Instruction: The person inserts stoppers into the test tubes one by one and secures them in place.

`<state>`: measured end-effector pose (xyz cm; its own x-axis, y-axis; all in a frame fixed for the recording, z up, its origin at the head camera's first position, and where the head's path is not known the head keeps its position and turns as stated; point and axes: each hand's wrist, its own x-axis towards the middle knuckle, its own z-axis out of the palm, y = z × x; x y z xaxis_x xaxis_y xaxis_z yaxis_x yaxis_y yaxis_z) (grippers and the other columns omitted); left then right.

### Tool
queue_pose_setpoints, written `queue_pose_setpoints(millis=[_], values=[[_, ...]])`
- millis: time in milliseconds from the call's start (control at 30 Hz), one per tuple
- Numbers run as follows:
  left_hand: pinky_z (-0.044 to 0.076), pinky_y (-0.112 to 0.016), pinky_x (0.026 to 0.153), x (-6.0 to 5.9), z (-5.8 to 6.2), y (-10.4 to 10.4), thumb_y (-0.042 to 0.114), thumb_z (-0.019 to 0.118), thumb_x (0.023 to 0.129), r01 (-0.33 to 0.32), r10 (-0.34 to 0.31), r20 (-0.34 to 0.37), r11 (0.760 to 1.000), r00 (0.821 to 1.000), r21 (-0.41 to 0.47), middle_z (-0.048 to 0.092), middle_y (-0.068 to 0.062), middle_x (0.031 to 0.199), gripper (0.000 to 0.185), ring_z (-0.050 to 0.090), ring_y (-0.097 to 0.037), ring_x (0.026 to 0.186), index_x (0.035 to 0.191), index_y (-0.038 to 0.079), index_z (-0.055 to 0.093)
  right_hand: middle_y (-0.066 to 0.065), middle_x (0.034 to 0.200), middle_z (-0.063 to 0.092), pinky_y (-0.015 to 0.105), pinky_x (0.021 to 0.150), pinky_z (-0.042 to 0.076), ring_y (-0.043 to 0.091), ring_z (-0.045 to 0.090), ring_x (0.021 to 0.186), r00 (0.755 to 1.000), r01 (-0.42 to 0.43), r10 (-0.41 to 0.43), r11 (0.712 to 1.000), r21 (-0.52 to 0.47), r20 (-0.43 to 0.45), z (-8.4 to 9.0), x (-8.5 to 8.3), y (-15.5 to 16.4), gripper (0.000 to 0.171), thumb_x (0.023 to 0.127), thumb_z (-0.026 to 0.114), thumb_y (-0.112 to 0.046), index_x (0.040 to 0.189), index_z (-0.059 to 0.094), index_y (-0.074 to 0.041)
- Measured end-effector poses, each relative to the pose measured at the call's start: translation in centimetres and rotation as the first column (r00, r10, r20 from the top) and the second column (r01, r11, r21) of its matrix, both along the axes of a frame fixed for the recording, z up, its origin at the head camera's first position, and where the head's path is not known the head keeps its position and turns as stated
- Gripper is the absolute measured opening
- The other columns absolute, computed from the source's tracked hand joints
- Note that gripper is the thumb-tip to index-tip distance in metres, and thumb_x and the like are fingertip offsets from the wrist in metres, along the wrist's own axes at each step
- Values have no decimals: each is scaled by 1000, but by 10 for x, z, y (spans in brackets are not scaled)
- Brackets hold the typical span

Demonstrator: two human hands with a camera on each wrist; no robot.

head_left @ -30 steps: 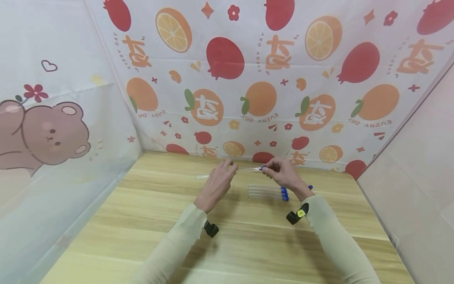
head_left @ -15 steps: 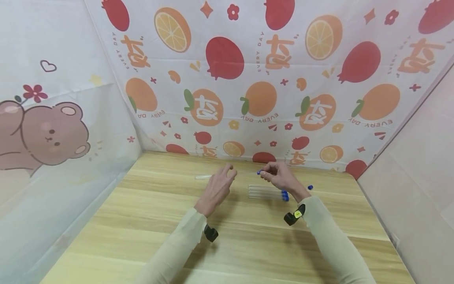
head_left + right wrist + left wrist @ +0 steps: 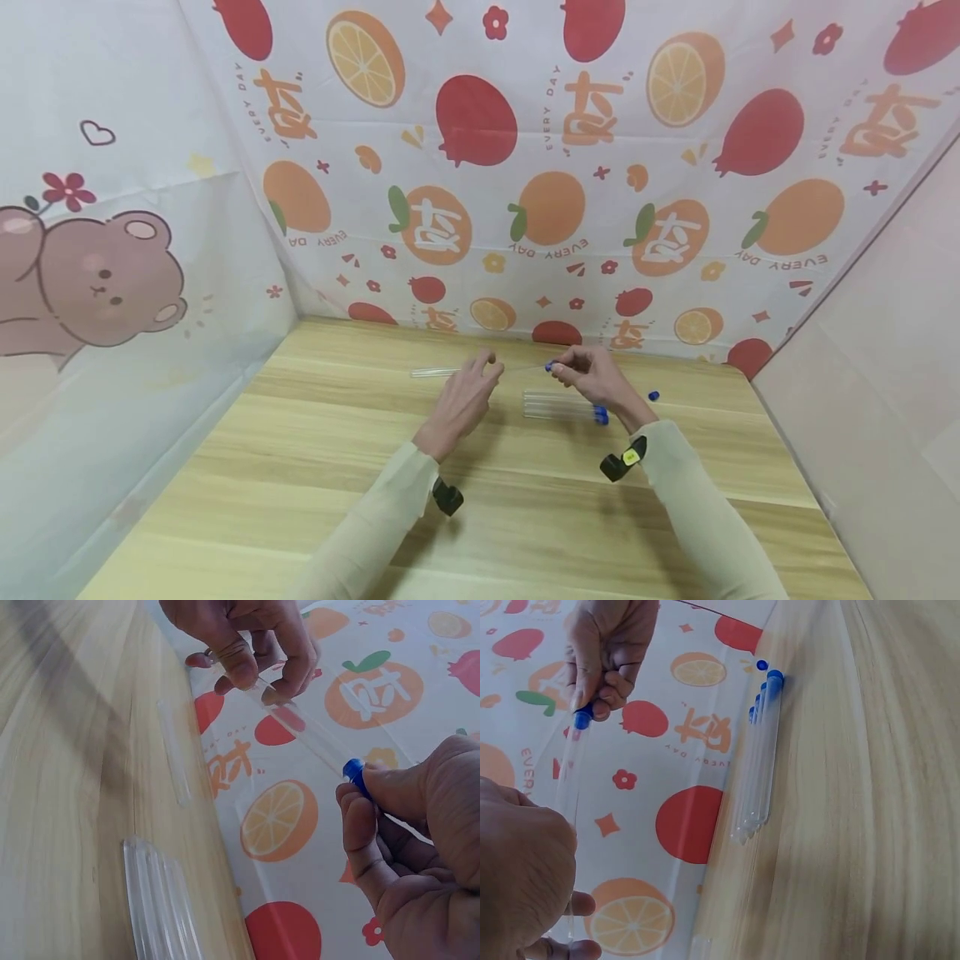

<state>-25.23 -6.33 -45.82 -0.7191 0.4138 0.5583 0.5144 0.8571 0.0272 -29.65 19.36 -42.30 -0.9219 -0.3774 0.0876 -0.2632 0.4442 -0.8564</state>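
The two hands are holding one clear tube point(image 3: 300, 724) up in the air, above the wooden table point(image 3: 525, 517). The left hand point(image 3: 461, 400) is pinching the plain end of the tube with its fingertips. The right hand point(image 3: 592, 379) is curled around the blue cap point(image 3: 354, 774) at the other end, pinching it between thumb and finger.

Since a moment ago, the hands are hardly moving. They are staying close together, and the blue cap is sitting at the same spot on the tube's end. So the cap looks like it is being pushed or twisted on right now, and that step seems almost done.

A row of capped tubes point(image 3: 562, 406) is lying on the table just under the right hand. One bare tube point(image 3: 435, 372) is lying past the left hand, and a loose blue cap point(image 3: 654, 395) is lying to the right.
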Motion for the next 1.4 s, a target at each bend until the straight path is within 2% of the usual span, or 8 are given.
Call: queue_pose_setpoints(millis=[267,400,500,700,900,1100,1400], values=[[32,-13,47,5,-1,3,5,68,94,16,-17,29,999,999,36,59,-7,118,16,58,-17,76,108,6,60,13,97,73,26,71,56,20,66,80,1000,-9,10,999,-53,22,-1,3,1,17,98,68,-21,98,71,-4],[38,-15,50,4,-2,4,4,70,92,27,-31,44,997,999,72,61,-9,114,18,60,-18,77,109,6,63,19,100,74,28,72,58,27,69,84,1000,-25,26,999,-39,19,-1,2,5,17,99,67,-20,100,72,-5],[46,-20,54,1,0,4,7,68,95,36,-42,61,994,997,104,63,-10,112,17,63,-19,79,111,8,64,23,101,72,29,72,59,32,69,85,999,-41,40,999,-15,-4,-1,-1,9,16,100,65,-20,102,71,-5],[59,-35,70,-6,8,4,12,66,98,59,-74,96,988,993,145,66,-12,110,17,67,-26,89,114,6,66,23,106,72,27,74,59,18,69,83,999,-44,44,999,-16,15,5,-9,14,22,102,61,-20,112,68,-2],[59,-39,85,-15,9,4,5,67,96,83,-125,182,971,975,222,66,-13,111,19,66,-26,98,115,4,66,13,99,73,26,75,59,11,68,81,998,-13,16,998,-62,53,4,-18,22,25,102,61,-20,113,65,2],[59,-40,89,-19,7,4,1,64,96,60,-150,279,950,948,306,67,-16,113,26,66,-28,104,122,4,62,0,91,73,29,77,61,10,67,81,996,31,-25,997,-73,89,2,-23,30,24,102,61,-18,113,65,3],[59,-39,91,-28,-6,5,2,64,96,3,-119,324,942,939,336,68,-13,116,24,67,-26,106,119,6,63,9,101,71,31,84,60,9,67,87,987,69,-50,990,-120,151,-15,-31,42,30,104,57,-16,121,59,8]])
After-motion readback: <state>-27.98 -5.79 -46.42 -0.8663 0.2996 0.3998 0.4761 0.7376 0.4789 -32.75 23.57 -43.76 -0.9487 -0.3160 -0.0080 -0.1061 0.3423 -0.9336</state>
